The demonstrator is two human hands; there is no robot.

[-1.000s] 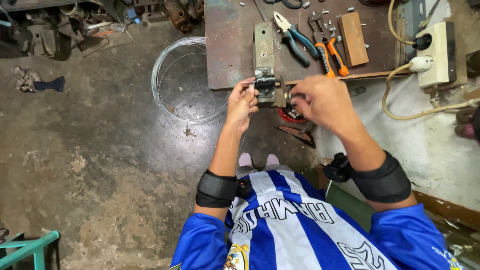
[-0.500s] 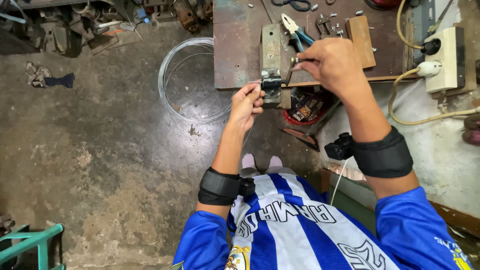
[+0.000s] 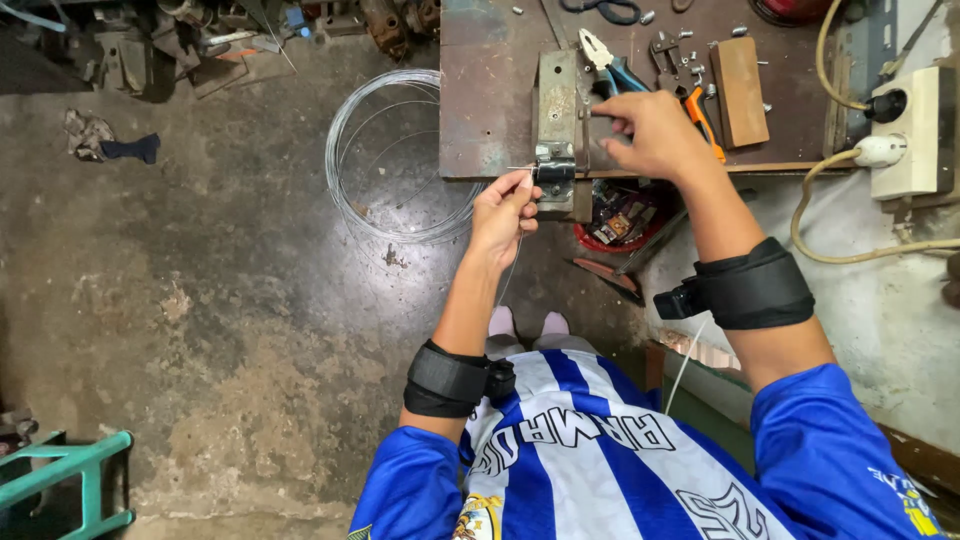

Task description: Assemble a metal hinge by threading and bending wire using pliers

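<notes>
Down at the front edge of the rusty workbench (image 3: 480, 110), the left hand (image 3: 503, 212) reaches up with wrist bent, thumb and forefinger pinching a thin wire (image 3: 512, 262) just left of the small metal jig (image 3: 555, 172) bolted there. The right hand (image 3: 655, 133) stretches over the bench just right of the jig, fingers curled on its lever; how firmly it grips cannot be told. Behind the jig lie blue-handled pliers (image 3: 612, 58) and a wooden block (image 3: 741, 90). Left of the bench, a wire coil (image 3: 385, 160) rests on the floor.
</notes>
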